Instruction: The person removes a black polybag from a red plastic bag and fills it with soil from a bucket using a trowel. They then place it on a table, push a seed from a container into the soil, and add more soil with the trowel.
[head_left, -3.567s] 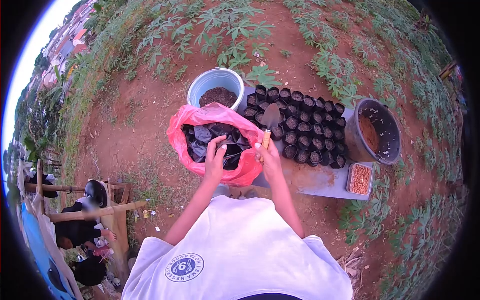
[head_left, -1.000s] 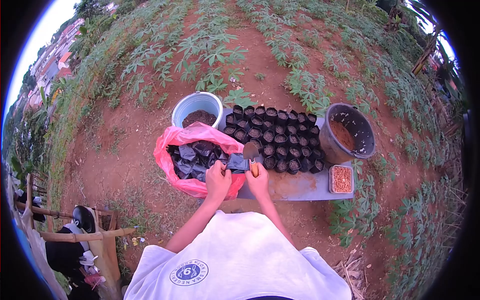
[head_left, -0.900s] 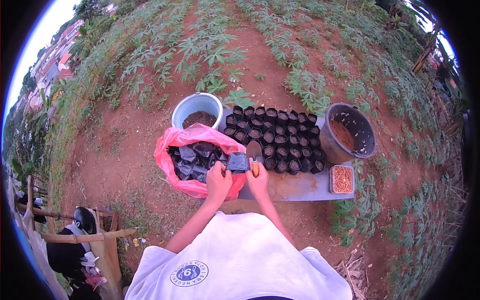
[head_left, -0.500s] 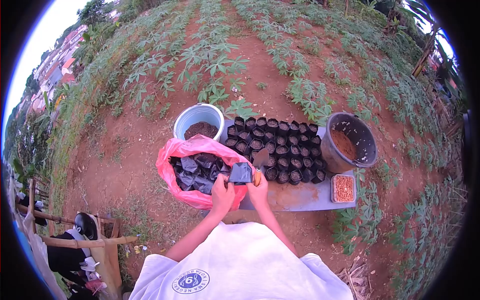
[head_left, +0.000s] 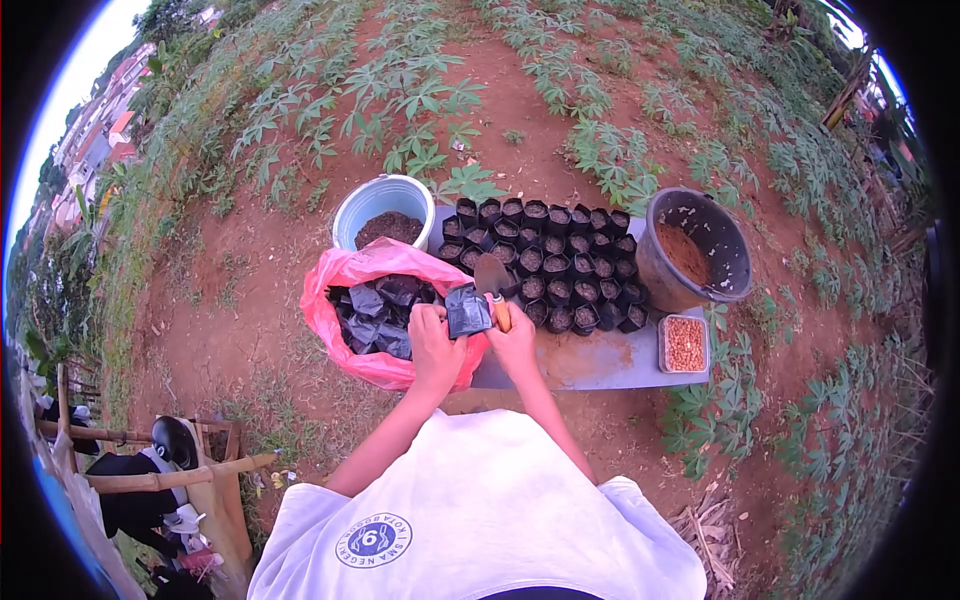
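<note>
My left hand [head_left: 437, 345] is closed on the edge of a flat black plastic seedling bag [head_left: 467, 311], held in front of me. Beside it, my right hand [head_left: 514, 342] grips a small trowel [head_left: 502, 314] by its orange-brown handle, with the blade pointing away from me; its fingers are right at the bag's right edge. Just left of the hands is a pink plastic sack [head_left: 318, 318], full of more black bags [head_left: 378, 330]. Rows of soil-filled black bags [head_left: 555, 264] stand upright beyond the trowel.
A grey board [head_left: 600, 375] lies under the rows. At back left is a light-blue bucket [head_left: 345, 215] with dark soil; a dark bucket [head_left: 665, 275] with reddish soil stands right. A clear tub of seeds [head_left: 684, 345] sits at the board's right end. Bamboo poles [head_left: 180, 480] are low left.
The view has tilted, so the board and containers sit higher in frame. The held bag has turned a little between my hands, and the trowel is still in my right hand.
</note>
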